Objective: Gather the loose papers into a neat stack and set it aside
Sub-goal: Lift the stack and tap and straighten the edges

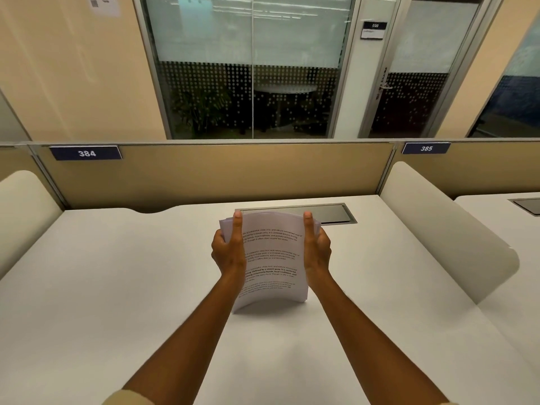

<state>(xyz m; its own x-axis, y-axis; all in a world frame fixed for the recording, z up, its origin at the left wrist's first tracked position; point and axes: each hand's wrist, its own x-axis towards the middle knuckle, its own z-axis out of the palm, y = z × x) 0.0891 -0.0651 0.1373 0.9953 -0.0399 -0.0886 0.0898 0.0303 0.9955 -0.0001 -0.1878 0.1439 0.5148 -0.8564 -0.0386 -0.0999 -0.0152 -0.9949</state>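
A stack of white printed papers [273, 260] stands upright on its lower edge on the white desk [117, 287], near the middle. The sheets bow slightly toward me and their top edges are fanned a little. My left hand [228, 252] grips the stack's left side, thumb pressed flat on the front page. On the opposite side my right hand [317, 251] holds the right edge the same way, thumb up along the page. The fingers of both hands are hidden behind the sheets.
A grey cable hatch [333, 213] is set into the desk just behind the papers. A tan partition [219, 173] labelled 384 closes the back. Cream side dividers stand at the left [23, 206] and right [444, 229].
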